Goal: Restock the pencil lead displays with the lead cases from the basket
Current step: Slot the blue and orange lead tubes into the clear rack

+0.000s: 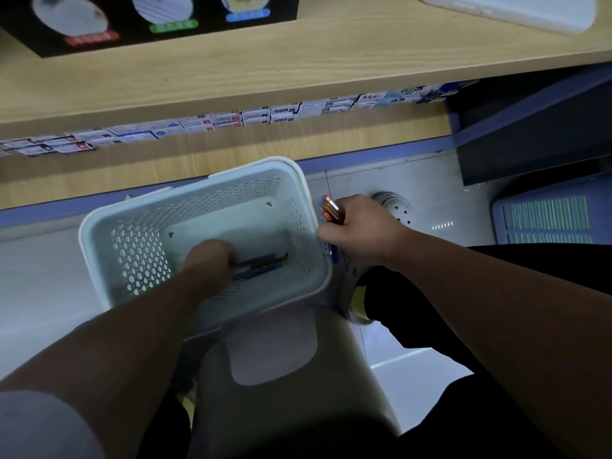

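Observation:
A pale perforated basket (99, 233) sits on a white stool below me. My left hand (207, 260) reaches down inside it and its fingers close round blue and orange lead cases (265, 265) on the basket floor. Just outside the basket's right wall, my right hand (357, 226) grips a bundle of orange and blue lead cases (331, 209), their ends sticking up past my fist. Along the wooden shelf edge above runs a row of lead displays (251, 117) filled with small white and blue packs.
The white stool (275, 359) holds the basket over a pale tiled floor. A black poster (149, 18) and a white tray (516, 11) lie on the shelf top. A dark blue cabinet (530, 127) and a blue crate (546, 220) stand at right. My white shoes show beside the stool.

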